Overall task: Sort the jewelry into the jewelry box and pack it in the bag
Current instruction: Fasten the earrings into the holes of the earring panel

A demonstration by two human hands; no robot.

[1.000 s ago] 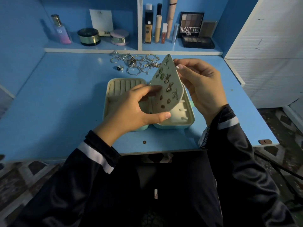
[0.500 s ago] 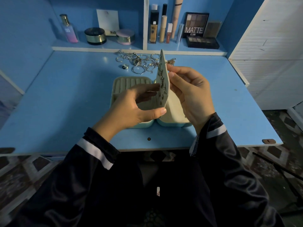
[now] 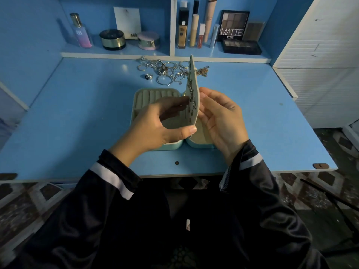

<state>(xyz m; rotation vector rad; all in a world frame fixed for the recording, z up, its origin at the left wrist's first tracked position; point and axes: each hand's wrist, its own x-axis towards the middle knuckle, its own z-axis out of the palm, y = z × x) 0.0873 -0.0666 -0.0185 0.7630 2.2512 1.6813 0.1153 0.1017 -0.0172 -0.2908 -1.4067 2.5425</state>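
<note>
An open cream and mint jewelry box (image 3: 153, 94) lies on the blue desk (image 3: 77, 113), its ridged ring slots showing in the left half. I hold its cream earring panel (image 3: 192, 90) upright, edge-on to the camera, with several small earrings pinned on its left face. My left hand (image 3: 155, 127) grips the panel's lower edge with thumb and fingers. My right hand (image 3: 221, 117) holds the panel's right side, fingers behind it. A pile of loose silver rings and chains (image 3: 167, 70) lies behind the box. No bag is in view.
A shelf along the desk's back holds a perfume bottle (image 3: 80, 32), round jars (image 3: 112, 39), makeup tubes (image 3: 194, 30) and a MATTE palette (image 3: 232, 26). A white louvred cabinet (image 3: 320, 65) stands at the right. The desk's front edge is near my sleeves.
The earring panel has turned from facing the camera to nearly edge-on. Both hands kept their hold and closed in round it.
</note>
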